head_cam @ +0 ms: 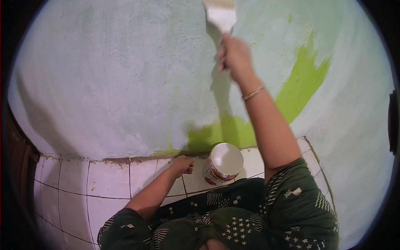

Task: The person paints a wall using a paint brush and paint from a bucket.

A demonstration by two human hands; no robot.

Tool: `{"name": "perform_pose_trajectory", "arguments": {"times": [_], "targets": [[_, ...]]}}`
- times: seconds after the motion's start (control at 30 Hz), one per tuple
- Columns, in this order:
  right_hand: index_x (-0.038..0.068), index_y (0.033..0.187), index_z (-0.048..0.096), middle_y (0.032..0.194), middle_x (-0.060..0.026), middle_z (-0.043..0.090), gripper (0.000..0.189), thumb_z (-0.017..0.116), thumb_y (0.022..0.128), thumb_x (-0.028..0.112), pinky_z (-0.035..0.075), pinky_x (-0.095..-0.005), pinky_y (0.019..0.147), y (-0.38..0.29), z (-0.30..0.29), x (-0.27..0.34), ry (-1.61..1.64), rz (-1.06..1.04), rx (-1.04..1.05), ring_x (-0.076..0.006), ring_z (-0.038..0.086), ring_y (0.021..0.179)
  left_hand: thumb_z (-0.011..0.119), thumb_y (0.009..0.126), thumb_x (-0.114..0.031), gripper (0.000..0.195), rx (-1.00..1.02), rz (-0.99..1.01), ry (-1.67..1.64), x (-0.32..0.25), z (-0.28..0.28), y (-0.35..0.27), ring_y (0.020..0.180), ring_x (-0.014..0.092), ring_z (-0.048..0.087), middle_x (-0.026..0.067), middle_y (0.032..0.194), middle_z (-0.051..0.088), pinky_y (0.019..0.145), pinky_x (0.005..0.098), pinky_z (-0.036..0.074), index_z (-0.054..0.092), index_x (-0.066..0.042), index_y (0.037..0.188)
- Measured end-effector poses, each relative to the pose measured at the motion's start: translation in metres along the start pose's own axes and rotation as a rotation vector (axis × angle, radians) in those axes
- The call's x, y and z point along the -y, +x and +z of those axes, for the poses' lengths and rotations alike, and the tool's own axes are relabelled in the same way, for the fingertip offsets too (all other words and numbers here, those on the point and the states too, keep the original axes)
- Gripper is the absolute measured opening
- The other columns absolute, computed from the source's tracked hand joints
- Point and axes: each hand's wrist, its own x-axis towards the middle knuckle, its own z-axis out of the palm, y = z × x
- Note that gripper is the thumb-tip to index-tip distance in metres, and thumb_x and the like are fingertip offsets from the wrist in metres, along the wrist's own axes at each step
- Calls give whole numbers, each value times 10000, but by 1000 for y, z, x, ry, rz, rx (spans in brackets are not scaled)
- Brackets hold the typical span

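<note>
My right hand (236,57) is raised in front of the wall, wrapped around the handle of a wide flat paintbrush (221,16). The brush points upward; its pale bristles are cut off by the top of the view, and I cannot tell if they touch the wall. Low down, my left hand (182,165) hangs by the foot of the wall with curled fingers and nothing visible in them. Just right of it, a white plastic paint bucket (225,159) with a red printed side stands on the tiles. Bright green paint (303,84) covers a slanting band and a low patch of the wall.
The pale, rough wall (125,78) rises ahead and bends around to the right. White floor tiles (107,178) with dark joints meet its chipped lower edge. A brown wooden piece (20,159) stands at the far left, and a dark object (393,122) shows at the right rim.
</note>
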Motion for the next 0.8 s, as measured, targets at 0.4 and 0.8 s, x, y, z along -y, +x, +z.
{"name": "perform_pose_trajectory", "arguments": {"times": [0.4,0.8], "targets": [[41,709,448,497,-56,448,402,397,955,355,357,-284,341,-150,-3,-75,-31,507,450,-150,417,345,616,840,-242,350,-65,-36,18,27,-28,-3,633,208,573,137,879,563,565,355,544,510,44,1012],[68,1361,347,966,-219,552,499,406,866,92,490,-416,702,-12,31,31,-1201,-534,-216,-373,590,805,605,845,-222,341,-23,-24,47,17,-17,-3,647,227,584,137,863,540,591,371,552,514,57,1017]]}}
